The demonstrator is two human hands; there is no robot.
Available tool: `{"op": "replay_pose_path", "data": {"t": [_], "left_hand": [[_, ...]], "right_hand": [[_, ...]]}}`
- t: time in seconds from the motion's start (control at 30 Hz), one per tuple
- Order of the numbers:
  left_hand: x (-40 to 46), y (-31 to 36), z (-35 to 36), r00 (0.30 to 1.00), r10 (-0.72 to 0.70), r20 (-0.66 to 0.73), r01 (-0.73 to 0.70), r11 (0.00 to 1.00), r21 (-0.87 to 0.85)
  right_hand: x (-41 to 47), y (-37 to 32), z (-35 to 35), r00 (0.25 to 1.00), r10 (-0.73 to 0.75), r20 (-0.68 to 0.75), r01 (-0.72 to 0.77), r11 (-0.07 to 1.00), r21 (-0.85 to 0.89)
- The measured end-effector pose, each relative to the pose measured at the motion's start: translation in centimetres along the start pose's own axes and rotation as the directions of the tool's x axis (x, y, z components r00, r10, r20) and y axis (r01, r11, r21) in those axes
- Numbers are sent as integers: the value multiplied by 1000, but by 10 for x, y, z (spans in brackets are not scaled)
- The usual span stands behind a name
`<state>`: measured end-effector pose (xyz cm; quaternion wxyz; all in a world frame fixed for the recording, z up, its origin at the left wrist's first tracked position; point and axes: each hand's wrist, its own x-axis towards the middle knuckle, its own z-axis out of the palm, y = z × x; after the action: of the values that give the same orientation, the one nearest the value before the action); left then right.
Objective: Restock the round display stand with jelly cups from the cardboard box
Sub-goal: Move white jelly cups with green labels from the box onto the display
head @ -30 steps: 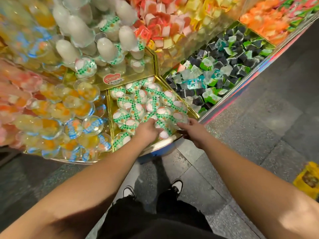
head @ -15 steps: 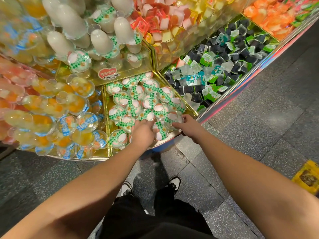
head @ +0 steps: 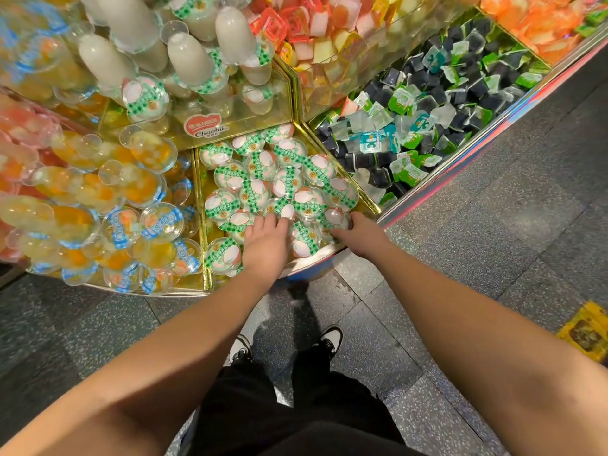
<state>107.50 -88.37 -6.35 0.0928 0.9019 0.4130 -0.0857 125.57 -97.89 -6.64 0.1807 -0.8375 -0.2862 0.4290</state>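
Both hands reach into the stand's (head: 329, 255) front compartment, which is filled with green-lidded cups (head: 283, 179) lying in a loose heap, some flat, some tilted. The left hand (head: 265, 243) lies palm down on the near cups, its fingers spread and fairly straight, tips touching a cup lid; its grip is apart, holding nothing. The right hand (head: 360, 233) sits at the compartment's right near corner, fingers curled against a cup (head: 335, 217) at the gold divider; whether that grip is clamped on the cup cannot be told. Left of this compartment lie orange cups (head: 131, 205) with blue bands. To the right, a bin holds small dark and green jelly packs (head: 427, 120). Above, more green-lidded cups are stacked behind a clear wall with a Chaobii label (head: 205, 128). The person's shoes (head: 330, 339) stand on the grey floor (head: 493, 258) below.
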Motion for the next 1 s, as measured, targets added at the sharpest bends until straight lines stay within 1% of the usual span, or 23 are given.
{"op": "replay_pose_path", "data": {"t": [0.17,0.3,0.37,0.47,0.57,0.67,0.73,0.8,0.9,1.0], "left_hand": [[0,0,2,1000,13,-16,-13,1000,-21],[1,1,-2,1000,9,-13,-9,999,-54],[-1,0,-8,1000,14,-24,-16,996,-86],[-10,-8,-23,996,46,-75,-58,985,-165],[-19,-26,-45,994,60,-94,-82,966,-245],[-35,-53,-73,988,81,-133,-120,942,-314],[-51,-80,-92,981,66,-183,-130,921,-366],[-69,-114,-112,978,36,-205,-122,895,-428],[-101,-183,-138,973,-23,-228,-87,882,-463],[-144,-269,-163,970,-75,-233,-48,875,-483]], "right_hand": [[4,1,-3,1000,-4,-22,2,995,-102],[2,-1,0,999,41,-19,-44,975,-219],[-2,-2,2,997,49,-55,-59,981,-188],[-14,-4,-3,991,64,-120,-75,993,-90],[-33,-13,-15,979,34,-199,-44,998,-43],[-58,-41,-21,968,-35,-250,31,999,-17],[-76,-74,-18,959,-109,-262,94,993,-70],[-98,-116,-6,945,-215,-249,183,972,-144],[-133,-192,35,894,-400,-201,353,906,-235],[-159,-271,93,856,-504,-120,448,836,-317]]}}
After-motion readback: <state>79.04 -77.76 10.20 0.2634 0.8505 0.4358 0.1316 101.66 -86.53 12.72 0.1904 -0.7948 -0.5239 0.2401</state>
